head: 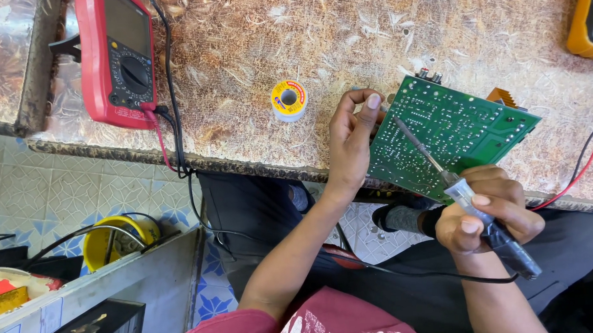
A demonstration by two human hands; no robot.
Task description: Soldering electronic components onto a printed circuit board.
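A green circuit board [462,124] lies solder side up, tilted over the front edge of the worn brown worktop [344,40]. My left hand [351,141] pinches the board's left edge and a thin strand of solder wire between thumb and fingers. My right hand [485,209] grips a soldering iron [472,200] with a clear handle; its metal tip [407,133] rests on the board's left part. A small spool of solder [289,99] with a yellow label stands on the worktop left of my left hand.
A red multimeter [118,58] with red and black leads lies at the worktop's left. A yellow meter [589,18] sits at the top right corner. Below left are a yellow cup [112,238], a grey box [84,305] and a tiled floor.
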